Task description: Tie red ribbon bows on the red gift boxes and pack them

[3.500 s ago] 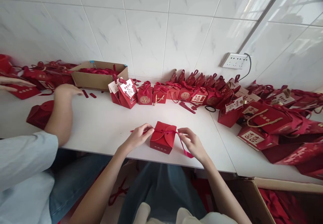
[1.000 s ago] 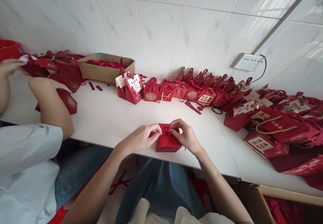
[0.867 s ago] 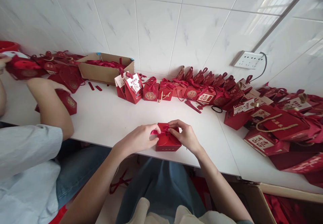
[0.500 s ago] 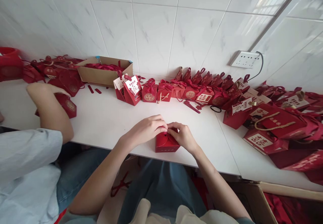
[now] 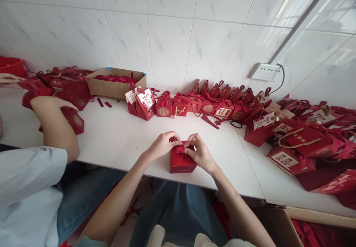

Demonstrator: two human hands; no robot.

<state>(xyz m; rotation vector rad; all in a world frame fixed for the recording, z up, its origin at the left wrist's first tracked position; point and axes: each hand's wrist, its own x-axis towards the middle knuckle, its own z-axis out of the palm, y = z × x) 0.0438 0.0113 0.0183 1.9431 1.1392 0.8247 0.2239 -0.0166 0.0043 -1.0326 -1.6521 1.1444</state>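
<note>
A small red gift box (image 5: 183,165) stands on the white table near its front edge. On its lid is a dark pink ribbon bow (image 5: 180,149). My left hand (image 5: 166,143) is at the bow's left side, with thumb and fingers pinched on the ribbon. From the right, my right hand (image 5: 199,151) pinches the ribbon too, its fingers bent over the lid. Part of the ribbon is hidden behind the fingertips.
Finished-looking red boxes (image 5: 164,108) line the wall, and more red boxes (image 5: 303,135) pile up at right. A cardboard box of ribbons (image 5: 111,87) stands at back left. Beside me sits a person whose arm (image 5: 57,128) reaches over the table (image 5: 116,139). A power strip (image 5: 265,72) hangs on the wall.
My hands have drawn slightly apart, and the bow now shows between them. The camera view has tilted up a little.
</note>
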